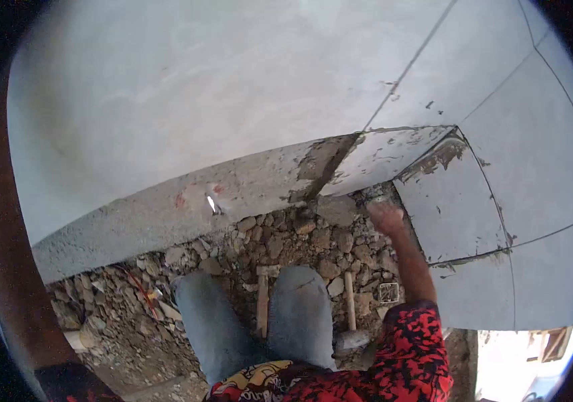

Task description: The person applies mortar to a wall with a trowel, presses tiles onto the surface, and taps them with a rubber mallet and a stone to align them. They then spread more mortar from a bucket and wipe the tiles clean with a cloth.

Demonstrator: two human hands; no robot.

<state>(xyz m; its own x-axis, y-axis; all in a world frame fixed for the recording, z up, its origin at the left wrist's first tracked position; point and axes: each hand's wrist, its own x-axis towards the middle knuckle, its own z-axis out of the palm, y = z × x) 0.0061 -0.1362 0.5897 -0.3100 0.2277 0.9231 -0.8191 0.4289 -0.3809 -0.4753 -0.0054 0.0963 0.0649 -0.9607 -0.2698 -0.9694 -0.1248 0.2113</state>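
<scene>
My right hand (386, 218) reaches down into the corner where two tiled walls meet. Its fingers look curled, and whatever they may hold is hidden. Grey mortar (379, 192) lies just beyond it, at the foot of the walls. Beside the hand stands a pale tile (444, 208) with mortar smears along its edges. My left forearm (22, 268) runs up the left border, and the hand itself is out of view. Between my knees lies a hammer (263, 305) with a wooden handle. Another hammer (350, 301) rests to the right of my knees.
Loose stones and rubble (273, 238) cover the ground along the wall base. A rough concrete strip (159, 208) runs under the large white wall (199, 87). A small square frame (388, 292) and a thin red strip (140, 289) lie among the stones.
</scene>
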